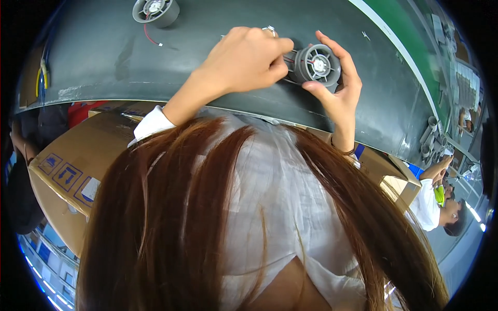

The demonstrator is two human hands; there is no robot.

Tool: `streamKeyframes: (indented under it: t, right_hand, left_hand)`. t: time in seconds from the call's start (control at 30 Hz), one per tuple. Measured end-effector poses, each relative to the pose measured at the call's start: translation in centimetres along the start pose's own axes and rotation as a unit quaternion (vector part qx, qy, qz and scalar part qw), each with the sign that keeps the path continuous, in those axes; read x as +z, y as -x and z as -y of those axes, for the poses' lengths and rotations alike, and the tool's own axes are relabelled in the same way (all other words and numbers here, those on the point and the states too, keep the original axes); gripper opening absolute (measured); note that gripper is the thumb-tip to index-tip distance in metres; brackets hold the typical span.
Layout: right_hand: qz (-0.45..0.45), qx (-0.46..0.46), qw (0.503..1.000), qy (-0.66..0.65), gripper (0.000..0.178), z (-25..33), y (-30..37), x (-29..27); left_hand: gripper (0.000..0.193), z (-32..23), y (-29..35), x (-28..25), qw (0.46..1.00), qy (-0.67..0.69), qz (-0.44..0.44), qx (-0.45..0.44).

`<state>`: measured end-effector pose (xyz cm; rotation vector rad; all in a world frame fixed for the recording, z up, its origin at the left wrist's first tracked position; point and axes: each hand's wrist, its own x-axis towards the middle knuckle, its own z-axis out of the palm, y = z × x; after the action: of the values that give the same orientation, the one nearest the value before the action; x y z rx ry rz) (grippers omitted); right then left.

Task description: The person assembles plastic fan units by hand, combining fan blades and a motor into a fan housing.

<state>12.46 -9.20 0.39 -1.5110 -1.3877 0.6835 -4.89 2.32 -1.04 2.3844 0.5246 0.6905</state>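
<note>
My right hand [344, 96] grips a small grey round fan housing [306, 67] from the right, thumb below and fingers along its top and side. Its spoked, ring-shaped end and pale hub face up toward me. At the left side of the housing is my left hand [244, 61], its fingers curled and pressed together. Thin wires, one of them red, show between the left fingers and the housing. Whatever those fingertips pinch is hidden behind them.
A second grey fan [164, 14] with a red lead and white plug lies at the far left on the dark green belt [192, 31]. Yellow-handled pliers [42, 78] are at the left edge. Cardboard boxes [78, 155] stand below; grey tubular parts [428, 137] and another person [430, 202] are at right.
</note>
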Motion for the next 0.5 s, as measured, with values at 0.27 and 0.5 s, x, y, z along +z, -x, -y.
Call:
streamKeyframes:
  t: [0.27,0.5]
  right_hand:
    - [0.064,0.019,0.98,-0.187,0.066,-0.64,-0.22,-0.55]
    - [0.091,-0.001,0.972,-0.219,0.084,-0.79,-0.21,-0.43]
  left_hand:
    - [0.016,-0.03,-0.47,-0.87,0.987,0.101,0.087,-0.085]
    - [0.015,0.08,-0.47,-0.69,0.987,0.11,0.078,-0.083]
